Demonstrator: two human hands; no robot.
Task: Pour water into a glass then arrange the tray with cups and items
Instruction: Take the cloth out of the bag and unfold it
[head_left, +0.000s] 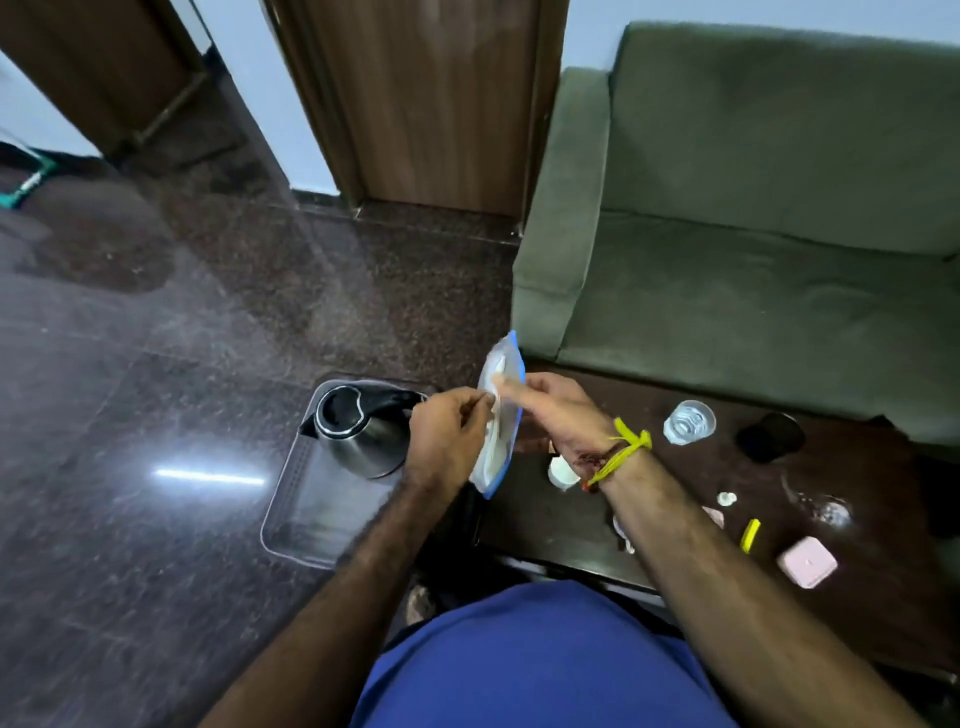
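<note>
Both hands gripping a blue-edged plastic pouch (501, 415) upright: left hand (448, 434) pinching its edge, right hand (553, 410) fingers curled around it, above the kettle (358, 431) tray (306, 519).

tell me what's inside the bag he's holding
The bag, held by the left hand and right hand, shows something pale and flat inside, maybe paper or sachets. Blur and the fingers hide what exactly it is.

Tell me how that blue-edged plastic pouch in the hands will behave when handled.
The pouch looks like thin film, pinched by the left hand and right hand, so it is probably floppy. It seems flat, with little inside, so likely light. Its glossy plastic may be slippery.
</note>
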